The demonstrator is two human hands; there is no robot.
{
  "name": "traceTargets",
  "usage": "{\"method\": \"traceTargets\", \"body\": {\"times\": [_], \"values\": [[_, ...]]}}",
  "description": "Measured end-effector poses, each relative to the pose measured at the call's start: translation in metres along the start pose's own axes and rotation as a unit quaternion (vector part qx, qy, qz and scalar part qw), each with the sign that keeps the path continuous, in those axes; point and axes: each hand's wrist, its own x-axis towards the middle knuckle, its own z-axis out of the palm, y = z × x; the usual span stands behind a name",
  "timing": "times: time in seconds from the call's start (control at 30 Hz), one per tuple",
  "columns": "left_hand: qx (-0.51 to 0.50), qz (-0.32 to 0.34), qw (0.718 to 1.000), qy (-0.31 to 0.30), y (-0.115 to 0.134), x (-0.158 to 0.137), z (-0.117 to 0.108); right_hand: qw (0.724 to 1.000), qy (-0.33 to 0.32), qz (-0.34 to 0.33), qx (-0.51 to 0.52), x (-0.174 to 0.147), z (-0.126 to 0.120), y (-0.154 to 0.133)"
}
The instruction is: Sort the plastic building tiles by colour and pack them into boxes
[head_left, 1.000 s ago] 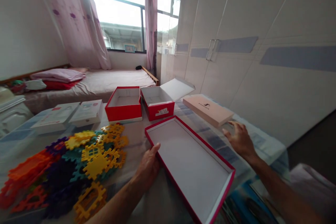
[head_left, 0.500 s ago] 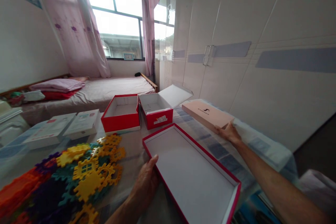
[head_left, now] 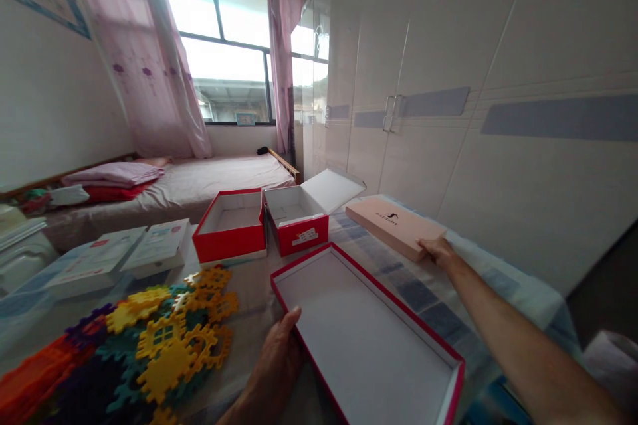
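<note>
A shallow box lid (head_left: pixel 379 332) with a red rim and white inside lies open side up in front of me. My left hand (head_left: pixel 282 358) grips its left edge, thumb over the rim and the other fingers hidden beneath. At the right, my right hand (head_left: pixel 436 252) is closed on the near end of a flat pink box (head_left: pixel 393 222) with dark lettering, which lies on the cloth. Left of the lid spreads a heap of toothed plastic building pieces (head_left: pixel 167 365) in yellow, teal, purple and orange.
Behind the lid stand an open red box (head_left: pixel 229 249) and a second red box (head_left: pixel 299 239) with its white flap raised. Two flat white boxes (head_left: pixel 159 246) lie at the left. A wardrobe (head_left: pixel 423 166) borders the right side; a bed (head_left: pixel 224 172) stands by the window.
My right hand has shifted slightly along the pink box's near end, still on it. The left hand keeps its hold on the lid. The view has tilted up a little.
</note>
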Motion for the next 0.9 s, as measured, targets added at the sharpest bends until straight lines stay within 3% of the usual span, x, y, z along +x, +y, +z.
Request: {"method": "traceTargets", "body": {"times": [0.13, 0.3, 0.5, 0.6, 0.67, 0.77, 0.83, 0.9], "values": [[-0.003, -0.003, 1.0, 0.008, 0.0, 0.0, 0.001, 0.996, -0.003, 0.016, -0.082, -0.017, 0.008, -0.001], [-0.021, -0.006, 0.999, 0.024, 0.0, 0.0, 0.003, 0.963, -0.049, -0.102, -0.245, -0.036, 0.01, 0.01], [-0.009, 0.005, 1.0, 0.023, -0.001, 0.001, 0.001, 0.949, -0.052, -0.141, -0.277, -0.05, 0.002, 0.002], [-0.004, 0.004, 1.0, 0.024, -0.003, 0.004, -0.002, 0.949, -0.067, -0.208, -0.229, -0.066, -0.004, -0.005], [-0.002, 0.003, 1.0, 0.021, -0.004, 0.006, -0.004, 0.959, -0.089, -0.226, -0.144, -0.082, -0.015, -0.006], [0.0, 0.001, 1.0, 0.006, -0.005, 0.007, -0.007, 0.972, -0.176, -0.154, 0.03, -0.115, -0.041, 0.003], [0.001, 0.0, 1.0, -0.005, -0.005, 0.006, -0.009, 0.951, -0.266, -0.087, 0.134, -0.14, -0.059, 0.015], [0.002, 0.003, 1.0, -0.006, -0.004, 0.004, -0.009, 0.936, -0.299, -0.024, 0.186, -0.165, -0.071, 0.031]]}}
